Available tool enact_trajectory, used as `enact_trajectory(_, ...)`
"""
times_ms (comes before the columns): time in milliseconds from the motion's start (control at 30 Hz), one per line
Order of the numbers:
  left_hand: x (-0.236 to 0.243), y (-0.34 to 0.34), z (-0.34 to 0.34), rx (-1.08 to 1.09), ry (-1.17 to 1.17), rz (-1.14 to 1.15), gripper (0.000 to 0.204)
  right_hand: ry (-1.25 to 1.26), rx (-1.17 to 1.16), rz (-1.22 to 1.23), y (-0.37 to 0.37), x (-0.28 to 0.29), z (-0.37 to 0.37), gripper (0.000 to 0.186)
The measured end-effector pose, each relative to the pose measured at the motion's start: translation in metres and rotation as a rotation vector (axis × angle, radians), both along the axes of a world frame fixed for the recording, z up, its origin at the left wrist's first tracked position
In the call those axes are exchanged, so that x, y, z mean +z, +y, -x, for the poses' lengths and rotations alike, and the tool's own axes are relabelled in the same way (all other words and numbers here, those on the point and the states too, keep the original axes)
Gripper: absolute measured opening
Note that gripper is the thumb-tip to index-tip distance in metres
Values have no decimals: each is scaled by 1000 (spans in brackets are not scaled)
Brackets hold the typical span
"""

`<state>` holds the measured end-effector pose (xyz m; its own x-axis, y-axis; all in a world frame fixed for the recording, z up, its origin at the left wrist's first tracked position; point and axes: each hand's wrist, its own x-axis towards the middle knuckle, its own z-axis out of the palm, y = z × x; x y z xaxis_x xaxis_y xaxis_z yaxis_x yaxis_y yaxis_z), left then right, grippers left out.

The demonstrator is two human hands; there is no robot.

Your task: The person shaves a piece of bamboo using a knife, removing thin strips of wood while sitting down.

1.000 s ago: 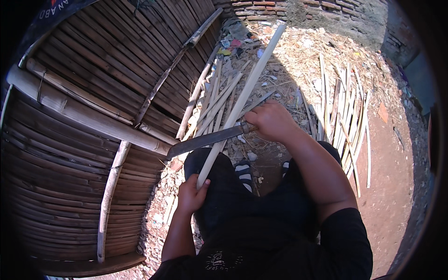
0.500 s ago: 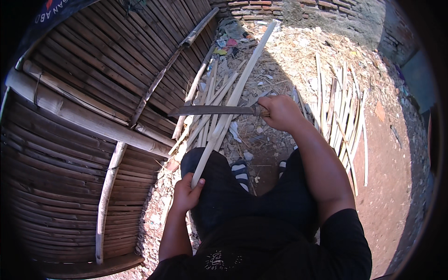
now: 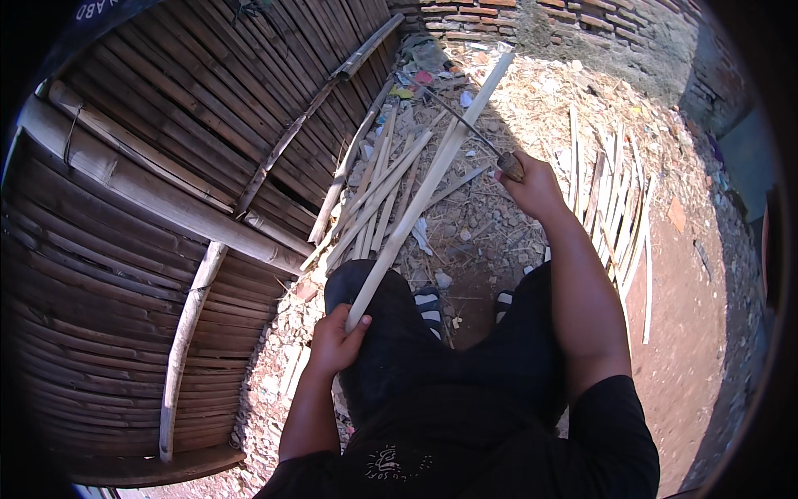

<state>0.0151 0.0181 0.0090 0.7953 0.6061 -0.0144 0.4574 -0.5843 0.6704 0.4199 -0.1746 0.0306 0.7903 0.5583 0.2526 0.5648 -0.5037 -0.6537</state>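
A long pale bamboo strip (image 3: 434, 176) slants away from my lap, crossing over my left knee toward the far ground. My left hand (image 3: 338, 339) is closed around its near end. My right hand (image 3: 532, 185) grips the wooden handle of a machete (image 3: 471, 126), out in front and right of the strip. The dark blade points to the far left and crosses the strip's far half, seen nearly edge-on. Whether the blade touches the strip, I cannot tell.
Several bamboo strips (image 3: 384, 188) lie on the ground left of centre, beside a bamboo slat wall (image 3: 166, 125). Another pile of strips (image 3: 619, 195) lies to the right. A brick wall (image 3: 573, 25) closes off the far side. Rubble and straw litter the ground.
My right hand has moved the machete farther away along the strip, and its blade has turned from lying level to slanting. The strip's far end has swung slightly right.
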Motion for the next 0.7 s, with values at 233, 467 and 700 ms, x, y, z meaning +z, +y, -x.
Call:
enact_trajectory(233, 1, -1, 1, 48, 14, 46, 36, -189, 369, 112, 17, 6, 44, 27)
enact_trajectory(467, -6, 4, 6, 51, -33, 65, 36, -417, 559, 199, 43, 7, 84, 25)
enact_trajectory(700, 3, -2, 0, 12, 51, -41, 37, -53, -41, 81, 16, 3, 14, 31)
